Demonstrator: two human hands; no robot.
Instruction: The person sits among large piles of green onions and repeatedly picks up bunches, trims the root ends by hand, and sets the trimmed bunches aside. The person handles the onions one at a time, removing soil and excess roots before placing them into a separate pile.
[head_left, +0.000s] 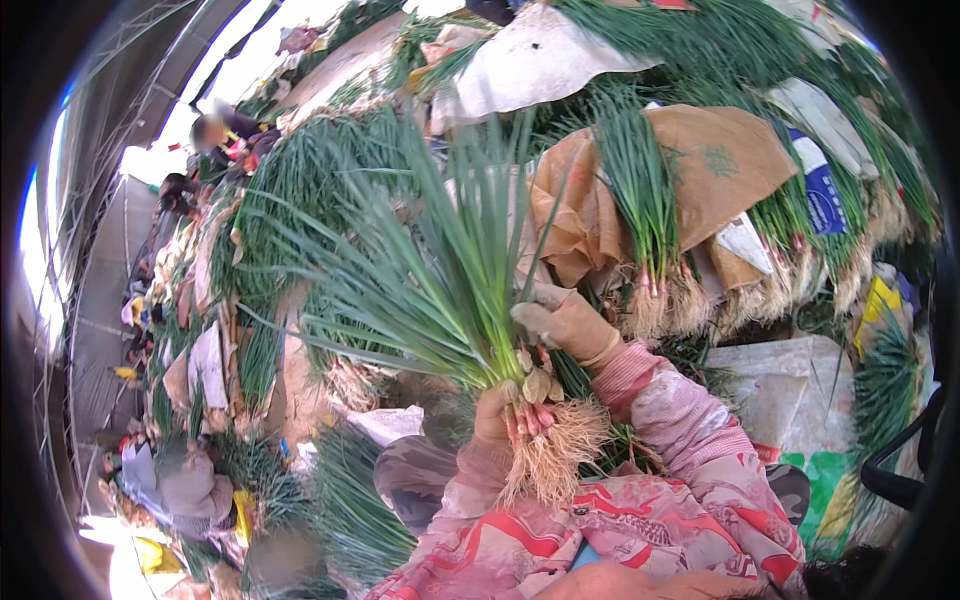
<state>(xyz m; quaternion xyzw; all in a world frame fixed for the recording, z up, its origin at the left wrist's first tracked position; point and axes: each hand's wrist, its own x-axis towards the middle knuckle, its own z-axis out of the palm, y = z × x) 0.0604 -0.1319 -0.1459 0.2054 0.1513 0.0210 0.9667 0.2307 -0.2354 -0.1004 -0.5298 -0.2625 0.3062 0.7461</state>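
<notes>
My left hand (495, 412) is closed around the base of a bunch of green onions (450, 300), just above the pale stringy roots (559, 450). The long green leaves fan out up and to the left. My right hand (566, 322), in a tan glove, is at the right side of the bunch, above the reddish stem ends; its fingers are bent near the lower leaves, and whether they grip any stalk cannot be told. Brown dry leaf bits lie against the stems between the hands.
Green onion bundles (649, 195) with roots hang beside brown sacking (720, 165). More onions (337, 157) are heaped at the left and far side. A white woven sack (787, 382) lies at the right. A person (191, 487) sits at the lower left, others farther off.
</notes>
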